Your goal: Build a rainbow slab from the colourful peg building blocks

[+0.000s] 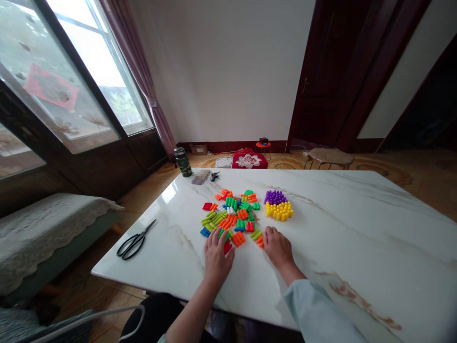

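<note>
A loose pile of small bullet-shaped plastic pieces (232, 220) in green, orange, red, blue, white and yellow-green lies on the marble-patterned table (342, 228). My left hand (216, 250) is at the pile's near left edge, palm down with fingers apart. Under and beside its fingers are green pieces and a red piece (227, 247). At the near right edge, my right hand (277, 245) has its fingers bent together, touching or close beside orange pieces (260, 241); whatever they may grip is hidden. Behind it, purple pieces (275, 197) and yellow pieces (279, 210) stand upright in tight groups.
Black-handled scissors (134, 242) lie at the table's left. Toward the far left corner are a camouflage-patterned bottle (183, 162), a blurred-out item (200, 177) and keys (214, 176). Beyond the table stand a stool (329, 157) and a red flowered cushion (249, 161).
</note>
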`<state>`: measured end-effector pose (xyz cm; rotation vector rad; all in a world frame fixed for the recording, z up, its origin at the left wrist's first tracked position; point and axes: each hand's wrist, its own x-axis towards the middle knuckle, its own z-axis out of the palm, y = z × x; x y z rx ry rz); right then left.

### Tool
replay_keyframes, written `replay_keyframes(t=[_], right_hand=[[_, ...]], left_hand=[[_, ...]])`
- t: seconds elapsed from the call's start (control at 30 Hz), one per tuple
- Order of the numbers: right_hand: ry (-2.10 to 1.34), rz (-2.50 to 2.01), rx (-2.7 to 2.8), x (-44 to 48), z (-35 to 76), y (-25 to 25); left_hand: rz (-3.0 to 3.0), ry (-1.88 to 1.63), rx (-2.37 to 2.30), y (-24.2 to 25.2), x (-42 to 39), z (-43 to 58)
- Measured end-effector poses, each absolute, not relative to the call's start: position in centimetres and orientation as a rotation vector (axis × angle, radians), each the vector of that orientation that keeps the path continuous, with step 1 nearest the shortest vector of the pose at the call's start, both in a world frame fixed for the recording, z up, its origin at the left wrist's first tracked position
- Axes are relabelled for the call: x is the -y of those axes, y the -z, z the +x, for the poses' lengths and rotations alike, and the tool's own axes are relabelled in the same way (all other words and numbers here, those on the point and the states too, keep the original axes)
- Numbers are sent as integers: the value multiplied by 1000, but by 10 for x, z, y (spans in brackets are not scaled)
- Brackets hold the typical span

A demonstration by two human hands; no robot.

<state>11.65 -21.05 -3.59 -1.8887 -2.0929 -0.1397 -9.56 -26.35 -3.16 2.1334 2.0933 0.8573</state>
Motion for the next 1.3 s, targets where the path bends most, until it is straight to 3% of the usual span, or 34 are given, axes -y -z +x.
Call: replay_keyframes(t=[0.17, 0.7, 0.97, 1.3], right_hand=[[163, -1882, 2096, 210, 118, 38], [-82, -1484, 2232, 215, 124, 39], [-93, -1504, 2239, 216, 123, 35], [104, -1382, 2251, 214, 125, 39]], left_hand=[[2238, -758, -1917, 24, 229, -89], [2210, -1125, -1733, 46, 193, -79], [2268, -1115, -1713, 23, 218, -88], [2345, -647, -1900, 43, 263, -106]])
